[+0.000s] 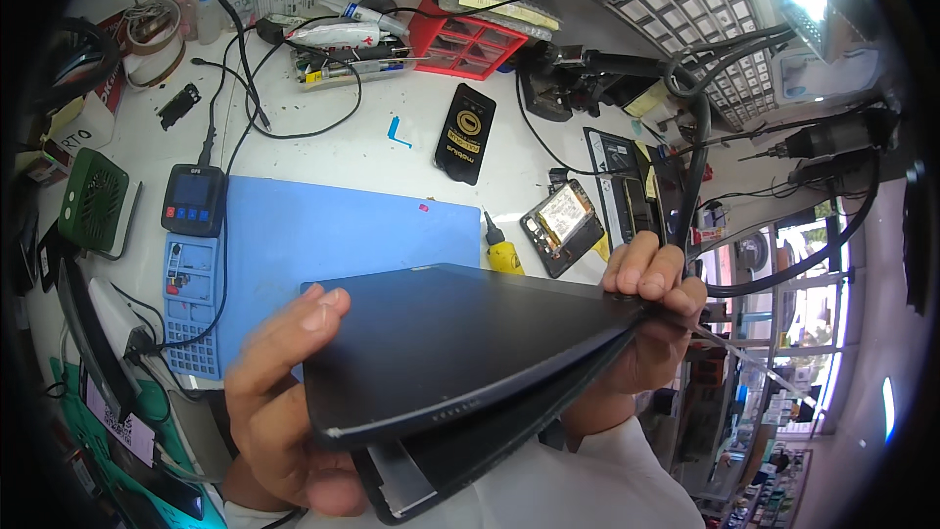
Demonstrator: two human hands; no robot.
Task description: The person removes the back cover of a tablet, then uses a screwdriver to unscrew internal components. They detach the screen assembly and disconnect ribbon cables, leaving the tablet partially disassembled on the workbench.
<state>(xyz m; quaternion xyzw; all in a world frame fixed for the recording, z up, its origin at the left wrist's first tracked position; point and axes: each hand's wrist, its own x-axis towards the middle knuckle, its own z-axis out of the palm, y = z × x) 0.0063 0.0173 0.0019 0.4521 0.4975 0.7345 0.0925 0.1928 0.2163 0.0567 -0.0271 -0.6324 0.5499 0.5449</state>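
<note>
A black tablet (460,333) is held up tilted in front of me, over the near edge of the table. Below its body hangs a dark flat panel (490,436); a wedge-shaped gap shows between the two along the near side. My left hand (279,411) grips the tablet's left end, fingers on top and thumb below. At the right end my right hand (651,304) pinches the corner, its fingertips on the upper face. A thin pale strip (749,360) shows beside the right hand; whether it is held cannot be told.
A blue work mat (274,235) lies under the tablet, with a small dark device (193,199) at its left. Beyond are an opened phone (563,225), a yellow bottle (504,257), a black phone-shaped piece (466,133) and a red drawer box (465,39). Cables cross the table.
</note>
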